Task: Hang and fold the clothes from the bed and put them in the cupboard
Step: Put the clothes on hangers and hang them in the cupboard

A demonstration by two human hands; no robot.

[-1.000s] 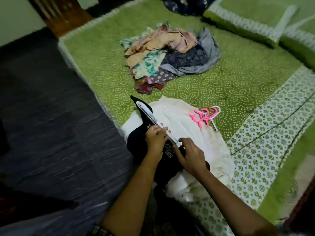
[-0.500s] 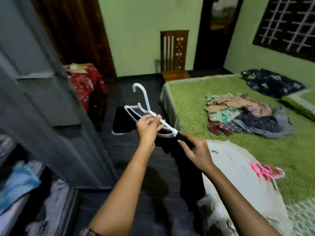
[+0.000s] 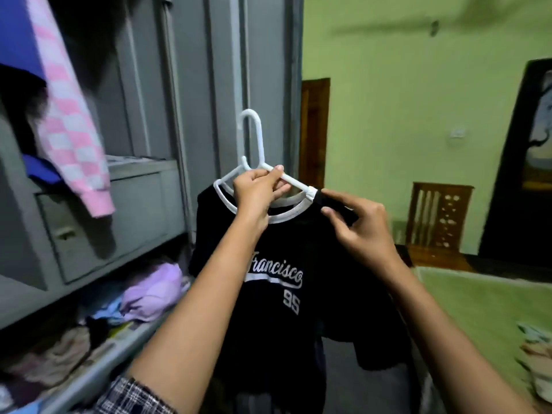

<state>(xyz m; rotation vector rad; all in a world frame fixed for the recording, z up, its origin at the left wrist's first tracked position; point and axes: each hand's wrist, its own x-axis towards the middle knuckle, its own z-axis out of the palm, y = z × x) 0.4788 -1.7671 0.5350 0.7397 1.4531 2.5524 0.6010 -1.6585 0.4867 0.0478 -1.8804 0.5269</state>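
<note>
A black T-shirt point(image 3: 301, 297) with white "Francisco 95" lettering hangs on a white plastic hanger point(image 3: 254, 144), held up in front of the grey cupboard point(image 3: 185, 115). My left hand point(image 3: 260, 189) grips the hanger just below its hook. My right hand point(image 3: 355, 225) pinches the shirt's black shoulder fabric at the right end of the hanger. The shirt's lower part is hidden behind my forearms. At the far right lies the green bed point(image 3: 478, 303) with a few clothes point(image 3: 534, 360) at the frame edge.
Inside the cupboard hangs a pink-and-white checked garment point(image 3: 71, 127). Its lower shelf point(image 3: 98, 369) holds a lilac cloth point(image 3: 155, 291) and other crumpled clothes. A wooden chair point(image 3: 439, 222) stands against the green wall, beside a dark doorway point(image 3: 525, 174).
I have turned from the bed to face the cupboard. The hanger with the black shirt has risen from bed level to chest height, and the shirt now hangs straight down.
</note>
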